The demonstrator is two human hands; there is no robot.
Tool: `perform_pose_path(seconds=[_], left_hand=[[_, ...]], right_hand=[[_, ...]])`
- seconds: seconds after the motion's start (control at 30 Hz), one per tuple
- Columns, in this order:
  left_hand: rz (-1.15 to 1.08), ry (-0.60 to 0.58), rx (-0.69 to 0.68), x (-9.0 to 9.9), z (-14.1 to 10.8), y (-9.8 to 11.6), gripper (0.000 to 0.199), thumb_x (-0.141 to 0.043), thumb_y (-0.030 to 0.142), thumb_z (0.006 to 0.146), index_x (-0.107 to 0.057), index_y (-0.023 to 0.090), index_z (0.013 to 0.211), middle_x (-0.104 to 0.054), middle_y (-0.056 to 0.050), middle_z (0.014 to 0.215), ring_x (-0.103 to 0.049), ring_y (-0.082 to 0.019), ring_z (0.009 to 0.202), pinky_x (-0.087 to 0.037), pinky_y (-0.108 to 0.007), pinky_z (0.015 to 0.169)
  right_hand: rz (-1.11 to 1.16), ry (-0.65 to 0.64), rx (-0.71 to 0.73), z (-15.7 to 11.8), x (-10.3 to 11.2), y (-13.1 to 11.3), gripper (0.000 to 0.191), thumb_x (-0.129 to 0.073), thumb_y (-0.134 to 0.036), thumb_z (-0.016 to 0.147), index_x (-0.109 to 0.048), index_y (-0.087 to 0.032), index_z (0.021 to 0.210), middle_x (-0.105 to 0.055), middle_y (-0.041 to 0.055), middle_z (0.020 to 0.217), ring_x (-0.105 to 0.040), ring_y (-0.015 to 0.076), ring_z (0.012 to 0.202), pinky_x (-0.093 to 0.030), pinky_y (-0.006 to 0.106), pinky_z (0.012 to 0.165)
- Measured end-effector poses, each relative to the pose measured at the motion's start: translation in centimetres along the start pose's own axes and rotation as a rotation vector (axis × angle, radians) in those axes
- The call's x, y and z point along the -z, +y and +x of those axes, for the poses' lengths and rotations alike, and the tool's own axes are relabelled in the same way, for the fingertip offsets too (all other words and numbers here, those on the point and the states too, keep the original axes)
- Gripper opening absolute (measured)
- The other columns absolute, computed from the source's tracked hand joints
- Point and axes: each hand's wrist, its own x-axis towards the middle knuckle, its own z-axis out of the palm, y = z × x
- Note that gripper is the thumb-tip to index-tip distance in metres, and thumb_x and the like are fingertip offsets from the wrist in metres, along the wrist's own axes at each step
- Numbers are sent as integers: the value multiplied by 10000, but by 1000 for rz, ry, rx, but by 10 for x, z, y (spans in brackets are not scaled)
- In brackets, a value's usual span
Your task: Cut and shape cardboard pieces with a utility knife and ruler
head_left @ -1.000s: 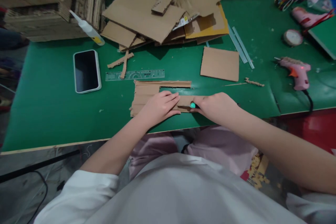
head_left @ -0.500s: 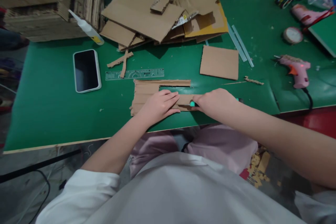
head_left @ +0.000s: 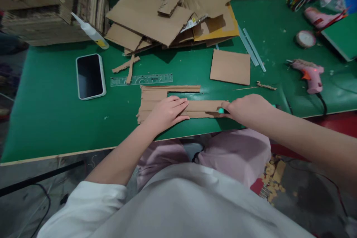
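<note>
A notched brown cardboard piece [head_left: 150, 98] lies near the table's front edge. My left hand [head_left: 170, 112] presses down on it with fingers stretched out and the thumb apart, holding nothing. My right hand [head_left: 247, 108] is closed round a teal utility knife [head_left: 221, 110] at the right end of the cardboard's lower strip. Most of the knife is hidden by the fingers, and its blade cannot be made out. A long slit runs along the strip left of the knife. Behind the cardboard lies a clear ruler [head_left: 142, 79], with thin cardboard scraps [head_left: 129, 68] over its left part.
A phone [head_left: 90, 76] and a white glue bottle [head_left: 92, 32] lie at left. Stacked cardboard [head_left: 150, 16] fills the back. Right of centre are a cardboard rectangle [head_left: 230, 67] and glue sticks [head_left: 252, 49]. A pink glue gun [head_left: 311, 74] and a tape roll [head_left: 305, 39] lie farther right.
My right hand has drawn the utility knife to the right along the cardboard strip, and the slit behind it is longer. My left hand stays on the cardboard. The view has shifted slightly.
</note>
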Motion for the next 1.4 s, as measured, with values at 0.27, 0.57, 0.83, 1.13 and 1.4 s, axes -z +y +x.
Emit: perform_pose_path(seconds=[0.27,0.57,0.83,1.13,1.4], left_hand=[[19,22,5,1,0,0,441,-603,421,822,-623,60,1074,-679,-129,1069,-597,-227,928,-513,-356,847],[-4,30,18,0,0,2,455,-614,420,814,-607,65,1099,-672,-136,1086,-589,-218,923,-505,-363,858],[-57,11,36,-1,-1,1,450,-601,425,825,-592,94,1130,-660,-142,1112,-594,-219,952,-499,-382,867],[-26,30,21,1,0,1,468,-636,422,794,-610,61,1091,-667,-145,1098,-590,-224,914,-513,-371,839],[-48,11,28,-1,-1,0,460,-624,417,807,-602,72,1111,-662,-148,1108,-597,-218,930,-504,-378,859]], right_hand=[[-79,-62,-127,-38,-20,41,380,-380,-481,902,-596,-170,922,-650,120,638,-631,266,611,-315,288,517],[23,163,-6,-6,4,-10,413,-345,-504,906,-599,-184,968,-659,99,630,-645,244,583,-264,255,468],[78,224,43,22,16,-34,393,-391,-496,898,-624,-185,962,-672,100,625,-661,252,607,-308,258,487],[107,192,22,23,16,-33,448,-353,-525,899,-629,-182,977,-668,105,635,-672,248,640,-322,248,497],[92,167,18,21,16,-32,446,-356,-519,900,-624,-172,983,-674,114,653,-675,251,656,-315,246,500]])
